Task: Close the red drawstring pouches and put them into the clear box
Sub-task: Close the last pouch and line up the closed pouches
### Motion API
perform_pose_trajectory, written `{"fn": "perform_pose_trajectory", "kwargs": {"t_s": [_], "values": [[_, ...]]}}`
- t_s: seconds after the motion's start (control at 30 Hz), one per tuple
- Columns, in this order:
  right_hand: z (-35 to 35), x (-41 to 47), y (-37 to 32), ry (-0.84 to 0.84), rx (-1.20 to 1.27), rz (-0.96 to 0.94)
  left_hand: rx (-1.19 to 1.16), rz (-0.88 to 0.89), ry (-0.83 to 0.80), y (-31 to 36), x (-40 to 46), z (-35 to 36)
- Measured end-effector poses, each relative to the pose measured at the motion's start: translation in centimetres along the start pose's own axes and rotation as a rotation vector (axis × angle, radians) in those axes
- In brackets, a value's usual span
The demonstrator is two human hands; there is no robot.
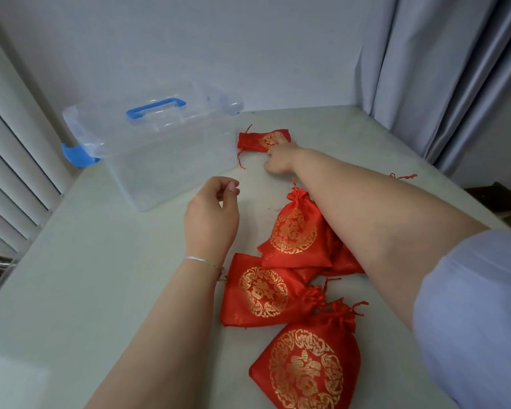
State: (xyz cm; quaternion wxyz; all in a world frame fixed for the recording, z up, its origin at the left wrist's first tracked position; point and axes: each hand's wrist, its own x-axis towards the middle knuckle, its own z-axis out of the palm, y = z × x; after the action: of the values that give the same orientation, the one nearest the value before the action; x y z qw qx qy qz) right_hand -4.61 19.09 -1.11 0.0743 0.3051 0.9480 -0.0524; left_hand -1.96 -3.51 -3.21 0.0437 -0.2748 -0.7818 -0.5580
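Far pouch (263, 140) flat on surface (86, 276), long axis left-right, drawstring mouth pointing left toward box (160, 149), just beside it. Right hand (279, 156) reaching out, fingertips on pouch's right end; grip not discernible. Left hand (211, 215) hovering near box, fingers loosely curled, empty. Closed pouches (292, 261) heaped near, under right forearm, mouths pointing variously.

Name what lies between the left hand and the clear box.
Nothing: in the head view only bare table separates the left hand from the clear box.
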Motion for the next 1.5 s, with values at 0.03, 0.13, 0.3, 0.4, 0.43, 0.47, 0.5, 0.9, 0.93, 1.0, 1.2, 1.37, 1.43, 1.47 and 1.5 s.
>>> {"fn": "perform_pose_trajectory", "kwargs": {"t_s": [0.03,0.13,0.3,0.4,0.43,0.47,0.5,0.9,0.93,1.0,1.2,1.37,1.43,1.47,1.5], "values": [[0.2,0.3,0.0,-0.005,-0.007,0.009,0.005,0.006,0.001,-0.1,0.0,0.1],[0.6,1.3,0.2,-0.018,-0.027,0.011,0.02,0.013,-0.006,-0.2,0.1,0.3],[-0.4,0.0,-0.1,0.016,0.01,-0.014,0.013,-0.027,-0.029,-0.1,0.0,0.3],[-1.4,-1.8,-0.5,0.043,0.17,-0.075,0.018,-0.059,-0.056,0.1,-0.2,0.4],[-1.7,-2.7,-0.7,0.047,0.266,-0.088,0.029,-0.061,-0.06,0.2,-0.3,0.4],[-1.9,-3.7,-0.9,0.038,0.38,-0.103,0.04,-0.059,-0.067,0.4,-0.4,0.4],[-2.2,-4.8,-1.0,0.023,0.478,-0.12,0.048,-0.058,-0.08,0.5,-0.6,0.4],[-0.2,-19.9,-4.5,0.199,0.478,-0.534,-0.421,-0.338,-0.039,3.7,-1.3,-0.6],[0.1,-20.7,-4.5,0.199,0.479,-0.545,-0.417,-0.339,0.001,3.6,-1.3,-0.8],[0.5,-21.4,-4.4,0.205,0.502,-0.55,-0.423,-0.309,0.055,3.3,-1.0,-1.1],[-0.5,-22.9,-2.0,0.739,0.637,-0.113,-0.682,-0.297,-0.118,4.8,-1.3,-1.4],[-0.8,-23.1,-0.4,0.53,0.848,-0.085,-0.792,-0.296,-0.243,6.3,-1.9,-1.7],[-0.3,-23.1,-0.7,0.553,1.222,-0.178,-0.789,-0.3,-0.265,6.6,-2.1,-1.8],[-0.1,-23.0,-0.7,0.571,1.378,-0.191,-0.79,-0.313,-0.282,6.7,-2.1,-1.8],[0.0,-22.9,-0.8,0.578,1.486,-0.191,-0.784,-0.331,-0.296,6.8,-2.1,-1.8]]}}
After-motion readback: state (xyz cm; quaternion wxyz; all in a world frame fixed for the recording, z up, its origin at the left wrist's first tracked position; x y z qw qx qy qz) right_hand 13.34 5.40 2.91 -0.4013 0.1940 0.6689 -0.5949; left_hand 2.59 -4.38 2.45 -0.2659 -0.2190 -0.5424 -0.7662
